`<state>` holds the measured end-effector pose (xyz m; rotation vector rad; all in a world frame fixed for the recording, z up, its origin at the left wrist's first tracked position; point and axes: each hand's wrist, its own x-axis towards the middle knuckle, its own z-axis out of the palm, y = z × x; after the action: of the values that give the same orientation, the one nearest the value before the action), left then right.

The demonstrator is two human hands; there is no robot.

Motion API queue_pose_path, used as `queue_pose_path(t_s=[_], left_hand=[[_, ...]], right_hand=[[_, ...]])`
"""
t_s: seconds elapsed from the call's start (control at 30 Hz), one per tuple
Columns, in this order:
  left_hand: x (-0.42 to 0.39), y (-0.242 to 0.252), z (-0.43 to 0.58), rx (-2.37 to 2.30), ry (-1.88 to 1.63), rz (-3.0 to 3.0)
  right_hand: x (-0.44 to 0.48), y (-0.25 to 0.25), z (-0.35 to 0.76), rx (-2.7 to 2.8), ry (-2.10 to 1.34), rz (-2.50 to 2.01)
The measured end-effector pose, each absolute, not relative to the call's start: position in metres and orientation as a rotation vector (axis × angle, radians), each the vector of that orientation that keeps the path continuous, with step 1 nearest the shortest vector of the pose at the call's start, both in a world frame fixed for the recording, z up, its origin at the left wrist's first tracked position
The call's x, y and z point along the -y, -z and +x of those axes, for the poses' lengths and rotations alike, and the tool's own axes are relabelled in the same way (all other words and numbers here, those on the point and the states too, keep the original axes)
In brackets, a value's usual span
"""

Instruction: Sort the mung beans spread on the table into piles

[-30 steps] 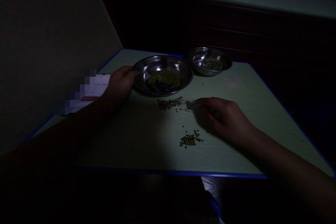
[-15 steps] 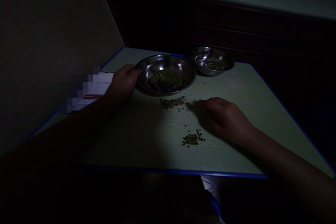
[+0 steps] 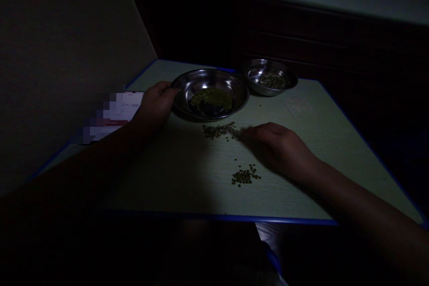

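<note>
My left hand (image 3: 158,103) grips the left rim of a shiny metal bowl (image 3: 239,103), its thumb over the edge. Inside that bowl lies a heap of small green beans (image 3: 214,97), which look like mung beans. Just in front of the bowl, a loose pile of beans (image 3: 217,131) is spread on the table. At the right end of this pile is my right hand (image 3: 279,145), fingers pinched together; whatever is between the fingertips is too small and dark to make out. A second, darker cluster of beans (image 3: 244,175) lies closer to me.
A second metal bowl (image 3: 273,92) holding beans stands behind and right of the first. The light-green table (image 3: 161,183) has a blue edge. Under my left forearm a device with a lit, partly blurred screen (image 3: 129,109) lies by the wall. The room is dark.
My right hand has shifted slightly left toward the loose pile. My left hand stays on the bowl's rim. The whole view has moved a little.
</note>
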<state>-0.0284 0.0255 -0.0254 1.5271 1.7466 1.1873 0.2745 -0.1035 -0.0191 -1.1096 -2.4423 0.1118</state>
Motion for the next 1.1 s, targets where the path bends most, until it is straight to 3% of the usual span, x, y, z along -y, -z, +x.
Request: queue_pose_path(t_s=[0.7,0.93,1.1], left_hand=[[-0.025,0.026,-0.032,-1.728,-1.162,1.522],[-0.021,0.020,-0.027,-1.766,-1.176,1.483],[-0.016,0.015,-0.024,-1.770,-1.159,1.467]], right_hand=[[0.116,0.002,0.282,2.591,-0.074,-1.104],[0.118,-0.004,0.288,2.572,-0.021,-1.225],[0.121,-0.010,0.292,2.326,-0.166,-1.435]])
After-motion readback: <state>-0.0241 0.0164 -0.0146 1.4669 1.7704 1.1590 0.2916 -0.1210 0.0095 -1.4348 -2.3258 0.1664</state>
